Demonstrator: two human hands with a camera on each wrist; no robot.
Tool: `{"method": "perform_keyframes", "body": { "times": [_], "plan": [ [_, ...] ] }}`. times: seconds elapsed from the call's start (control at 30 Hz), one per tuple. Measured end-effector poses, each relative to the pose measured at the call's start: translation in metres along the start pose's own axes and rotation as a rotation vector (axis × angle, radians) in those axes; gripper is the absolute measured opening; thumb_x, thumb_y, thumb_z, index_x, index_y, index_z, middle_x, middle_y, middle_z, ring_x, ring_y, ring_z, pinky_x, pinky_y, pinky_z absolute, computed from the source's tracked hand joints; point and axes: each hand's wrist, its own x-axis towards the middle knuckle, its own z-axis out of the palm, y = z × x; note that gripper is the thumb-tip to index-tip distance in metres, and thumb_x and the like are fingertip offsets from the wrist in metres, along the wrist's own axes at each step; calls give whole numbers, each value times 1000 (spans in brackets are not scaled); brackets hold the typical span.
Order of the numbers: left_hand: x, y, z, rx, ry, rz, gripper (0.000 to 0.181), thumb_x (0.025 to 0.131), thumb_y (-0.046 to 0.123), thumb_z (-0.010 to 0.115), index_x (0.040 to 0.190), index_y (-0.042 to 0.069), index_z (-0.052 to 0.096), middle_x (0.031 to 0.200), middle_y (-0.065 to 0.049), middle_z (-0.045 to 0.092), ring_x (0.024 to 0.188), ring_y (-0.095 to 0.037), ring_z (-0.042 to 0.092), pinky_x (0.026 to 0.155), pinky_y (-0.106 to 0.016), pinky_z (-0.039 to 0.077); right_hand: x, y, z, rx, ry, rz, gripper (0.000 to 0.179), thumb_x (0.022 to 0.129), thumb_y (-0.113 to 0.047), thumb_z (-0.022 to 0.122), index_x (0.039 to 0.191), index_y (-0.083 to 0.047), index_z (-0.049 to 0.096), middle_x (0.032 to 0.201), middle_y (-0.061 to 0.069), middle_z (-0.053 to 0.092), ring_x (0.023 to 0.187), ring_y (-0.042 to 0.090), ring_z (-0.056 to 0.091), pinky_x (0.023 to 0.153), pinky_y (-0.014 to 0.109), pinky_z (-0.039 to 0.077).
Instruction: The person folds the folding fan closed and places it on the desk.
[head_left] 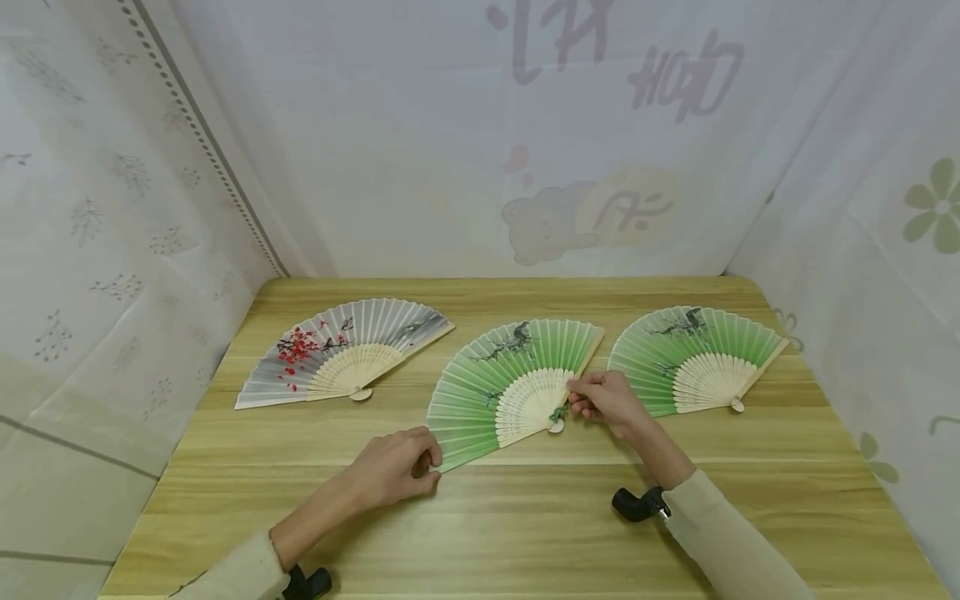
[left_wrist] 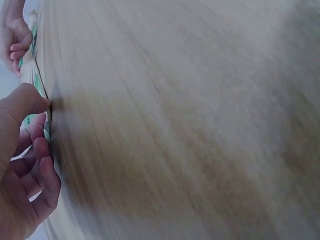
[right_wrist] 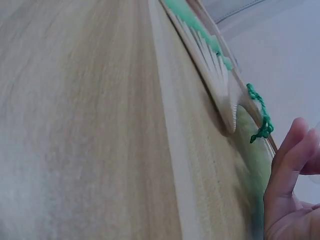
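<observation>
An unfolded green folding fan [head_left: 468, 396] with a dark branch print lies in the middle of the table, its pale ribs meeting at a pivot toward the lower right. My left hand [head_left: 386, 468] pinches the fan's lower left corner between thumb and fingers. At the opposite side, my right hand [head_left: 613, 402] grips the right outer stick near the pivot. A knotted green cord [right_wrist: 260, 115] hangs by the pivot, close to the right fingers. In the left wrist view, the left thumb [left_wrist: 32, 100] presses at the fan's edge, low over the wood.
A grey fan [head_left: 367, 325] with red blossoms lies spread at the back left. Another green fan [head_left: 637, 367] lies spread at the right, just beyond my right hand. All rest on a wooden table [head_left: 510, 533], with white printed cloth [head_left: 390, 167] hanging around it.
</observation>
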Motion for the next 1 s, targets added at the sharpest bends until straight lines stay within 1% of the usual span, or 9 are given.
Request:
{"method": "perform_keyframes", "body": {
  "times": [0.17, 0.3, 0.4, 0.5, 0.63, 0.83, 0.93, 1.0],
  "plan": [
    [-2, -2, -1, 73, 30, 9, 15, 84, 18, 78, 88, 20, 63, 83, 14, 50, 67, 0, 46, 52, -22, 41, -1, -1, -3, 51, -35, -4, 17, 102, -7, 63, 95, 9, 63, 72, 5, 63, 56, 8, 58, 48, 18, 47],
    [-2, -5, -2, 118, 69, 29, 15, 83, 17, 78, 88, 19, 63, 83, 13, 51, 66, 0, 47, 51, -22, 41, -4, -5, -4, 84, -56, -29, 17, 101, -6, 63, 90, 6, 62, 73, 6, 62, 56, 9, 56, 49, 18, 46],
    [0, -7, -5, 163, 108, 48, 15, 82, 17, 77, 88, 19, 63, 83, 13, 52, 66, -1, 49, 49, -22, 42, -7, -10, -5, 80, -62, -68, 17, 101, -7, 63, 92, 7, 61, 74, 7, 62, 56, 9, 55, 50, 19, 47],
    [3, -11, -11, 215, 153, 71, 16, 82, 16, 78, 88, 18, 63, 85, 10, 53, 68, -3, 54, 49, -23, 45, -9, -16, -5, 74, -61, -120, 18, 102, -8, 63, 95, 8, 60, 75, 7, 62, 57, 10, 56, 51, 20, 48],
    [12, -15, -23, 287, 209, 117, 17, 82, 11, 79, 89, 14, 64, 87, 5, 55, 70, -9, 59, 50, -25, 48, -12, -23, -8, 96, -56, -186, 19, 102, -10, 64, 97, 8, 59, 75, 7, 62, 58, 10, 56, 52, 21, 49],
    [28, -18, -46, 399, 298, 152, 21, 81, 11, 82, 91, 13, 64, 88, 2, 56, 65, -11, 60, 39, -24, 39, -15, -29, -13, 181, -49, -282, 18, 103, -9, 63, 92, 5, 58, 73, 5, 60, 57, 9, 54, 49, 19, 45],
    [38, -20, -61, 431, 353, 186, 23, 80, 10, 83, 92, 11, 64, 87, 1, 55, 66, -12, 59, 38, -25, 38, -17, -34, -16, 235, -46, -336, 18, 103, -12, 64, 91, 1, 59, 73, 3, 59, 58, 9, 54, 50, 18, 45],
    [45, -21, -70, 442, 381, 207, 25, 81, 9, 84, 94, 10, 63, 87, 0, 55, 68, -14, 58, 38, -26, 38, -18, -37, -17, 268, -54, -377, 19, 102, -13, 65, 92, 1, 59, 73, 3, 59, 58, 9, 54, 50, 18, 45]
  ]
}}
